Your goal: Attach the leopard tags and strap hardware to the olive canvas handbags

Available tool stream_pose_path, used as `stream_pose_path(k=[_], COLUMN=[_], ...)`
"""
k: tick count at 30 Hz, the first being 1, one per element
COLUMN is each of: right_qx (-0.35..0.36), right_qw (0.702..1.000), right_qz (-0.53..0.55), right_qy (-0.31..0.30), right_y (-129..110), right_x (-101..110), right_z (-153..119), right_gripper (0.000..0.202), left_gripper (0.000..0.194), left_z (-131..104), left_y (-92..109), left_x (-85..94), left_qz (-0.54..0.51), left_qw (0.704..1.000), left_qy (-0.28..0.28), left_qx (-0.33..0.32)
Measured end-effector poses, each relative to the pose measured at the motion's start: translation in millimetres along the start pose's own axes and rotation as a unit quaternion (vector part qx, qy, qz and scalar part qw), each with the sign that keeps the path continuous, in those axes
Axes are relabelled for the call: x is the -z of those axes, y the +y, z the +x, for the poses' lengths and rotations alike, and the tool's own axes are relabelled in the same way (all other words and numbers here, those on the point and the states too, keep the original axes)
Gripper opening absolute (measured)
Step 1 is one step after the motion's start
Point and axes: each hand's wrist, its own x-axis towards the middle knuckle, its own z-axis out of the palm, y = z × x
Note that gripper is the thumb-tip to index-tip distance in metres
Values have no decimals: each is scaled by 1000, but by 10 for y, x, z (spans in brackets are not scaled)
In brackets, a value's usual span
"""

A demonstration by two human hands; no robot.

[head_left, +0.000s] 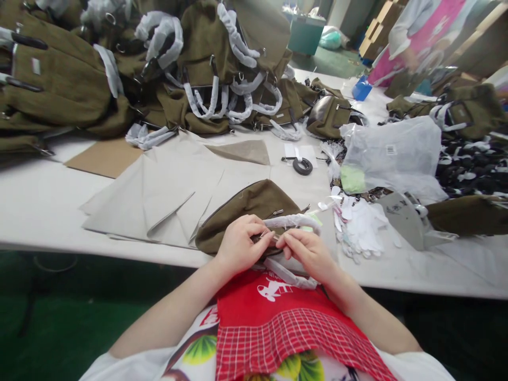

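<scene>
An olive-green bag [238, 206] lies on its side at the table's front edge, its handles wrapped in white plastic. My left hand [244, 243] rests over the bag's near side, fingers pinched on a small part too small to name. Close beside it, my right hand [307, 251] is also pinched, on a thin pale piece I cannot make out. One wrapped handle [293, 220] arches just beyond my fingers; another [291, 276] hangs below them over the red apron.
Many olive bags [206, 47] are piled along the back. White tags [367, 225], a clear plastic bag [397, 153] and a grey metal stand [405, 217] lie right. Grey sheets [146, 190] spread left. A person in a pink apron [424, 39] stands across the table.
</scene>
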Motion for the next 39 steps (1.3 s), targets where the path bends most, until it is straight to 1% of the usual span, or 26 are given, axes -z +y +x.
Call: stream_pose_path(k=[3, 6, 9, 12, 15, 22, 26, 28, 30, 32, 34, 37, 39], right_qx=[-21, -37, -37, -46, -62, -86, -97, -90, -78, -68, -65, -76, -84], right_qw=[999, 995, 992, 991, 990, 989, 990, 992, 993, 994, 994, 992, 991], right_qz=[18, 39, 47, 47, 54, 59, 54, 40, 24, 19, 20, 12, -1], right_qy=[-36, -85, -113, -117, -114, -101, -88, -83, -82, -85, -86, -96, -107], right_y=[-3, -17, -30, -54, -74, -54, -51, -51, -49, -47, -48, -57, -56], right_x=[-23, -71, -126, -161, -176, -235, -281, -297, -304, -302, -294, -281, -280], right_z=[0, -11, 2, 29, 56, 107, 108, 103, 97, 93, 90, 88, 87], right_gripper=[36, 36, 34, 33, 32, 29, 30, 32, 34, 36, 39, 40, 39], left_gripper=[25, 26, 27, 28, 27, 29, 32, 36, 36, 31, 25, 18, 17], left_z=[13, 33, 57, 70, 69, 51, 51, 47, 30, -5, -55, -125, -151], left_y=[7, -7, -24, -39, -49, -43, -48, -56, -66, -74, -81, -92, -105], left_x=[19, 45, 75, 96, 100, 77, 76, 101, 147, 203, 252, 291, 295], left_qz=[-33, -104, -198, -260, -278, -276, -249, -223, -198, -175, -137, -66, -39], left_qw=[999, 992, 971, 948, 942, 945, 957, 966, 973, 977, 982, 992, 994], left_qy=[-32, -69, -108, -134, -135, -110, -101, -98, -110, -125, -121, -90, -89], left_qx=[9, 26, 78, 124, 133, 136, 113, 85, 42, -7, -40, -52, -58])
